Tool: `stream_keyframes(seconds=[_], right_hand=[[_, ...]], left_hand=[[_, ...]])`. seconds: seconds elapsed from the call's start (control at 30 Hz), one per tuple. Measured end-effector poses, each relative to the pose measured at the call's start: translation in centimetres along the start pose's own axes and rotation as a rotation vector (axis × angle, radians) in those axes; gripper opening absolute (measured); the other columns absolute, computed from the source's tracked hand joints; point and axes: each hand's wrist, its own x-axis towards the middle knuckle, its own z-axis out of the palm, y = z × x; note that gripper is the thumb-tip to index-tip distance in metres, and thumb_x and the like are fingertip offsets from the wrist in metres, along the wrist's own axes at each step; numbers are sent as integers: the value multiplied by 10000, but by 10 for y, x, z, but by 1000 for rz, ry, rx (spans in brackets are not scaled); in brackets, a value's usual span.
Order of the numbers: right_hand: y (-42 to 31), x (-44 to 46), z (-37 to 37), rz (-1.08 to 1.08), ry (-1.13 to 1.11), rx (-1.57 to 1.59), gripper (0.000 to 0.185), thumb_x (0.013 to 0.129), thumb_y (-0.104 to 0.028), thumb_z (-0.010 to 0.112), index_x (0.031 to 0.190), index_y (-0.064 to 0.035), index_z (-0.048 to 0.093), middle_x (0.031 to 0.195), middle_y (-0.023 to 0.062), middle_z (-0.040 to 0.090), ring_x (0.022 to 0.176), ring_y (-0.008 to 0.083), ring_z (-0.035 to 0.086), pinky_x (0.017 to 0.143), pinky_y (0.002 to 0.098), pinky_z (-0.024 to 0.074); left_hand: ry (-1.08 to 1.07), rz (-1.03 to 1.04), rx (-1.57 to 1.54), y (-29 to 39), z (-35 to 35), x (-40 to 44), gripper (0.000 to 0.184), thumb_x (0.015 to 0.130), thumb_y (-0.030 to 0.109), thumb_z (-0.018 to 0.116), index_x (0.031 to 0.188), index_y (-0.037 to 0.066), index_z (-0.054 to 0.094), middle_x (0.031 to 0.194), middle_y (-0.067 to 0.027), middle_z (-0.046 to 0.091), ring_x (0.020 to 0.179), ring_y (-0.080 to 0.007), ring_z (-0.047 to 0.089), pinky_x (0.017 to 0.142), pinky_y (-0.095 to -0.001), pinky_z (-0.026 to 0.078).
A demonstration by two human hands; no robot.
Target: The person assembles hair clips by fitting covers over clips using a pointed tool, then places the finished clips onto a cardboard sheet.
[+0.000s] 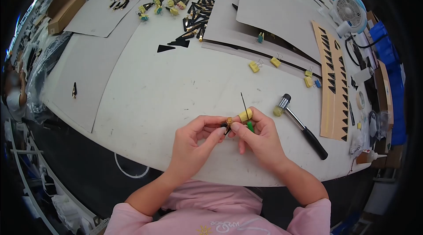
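Near the table's front edge, my left hand (194, 140) pinches a small black piece with gold metal (228, 123). The fingers of my right hand (260, 136) meet it from the other side, thumb on the gold part. Tucked in my right hand is a screwdriver with a green handle (250, 126), its thin shaft pointing up and away. Something yellow (246, 114) is around a right finger. A hammer (303, 130) with a black grip lies just right of my right hand.
Black triangular pieces (198, 12) are heaped at the back, beside yellow clips (172, 2). Grey boards (282, 10) lie stacked behind my hands. On the right are a cardboard strip with black triangles (328, 98) and a fan (349, 11). Another person (15, 87) is at far left.
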Motion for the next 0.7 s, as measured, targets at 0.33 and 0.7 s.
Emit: stream_keyframes(seconds=[0.33, 0.7], right_hand=[[6, 4, 0, -25, -11, 29, 154, 955, -93, 612, 1039, 29, 570, 890, 100, 649, 642, 98, 607, 520, 231, 500], [4, 3, -1, -19, -44, 39, 154, 963, -87, 590, 1049, 37, 560, 914, 106, 652, 729, 109, 637, 547, 238, 523]], left_hand=[[45, 12, 56, -3, 0, -2, 196, 945, 1, 606, 1125, -73, 630, 968, -102, 697, 829, -108, 646, 760, -242, 544], [45, 36, 90, -5, 1, 0, 210, 926, 42, 635, 1122, -26, 665, 923, -69, 712, 811, -99, 660, 710, -232, 519]])
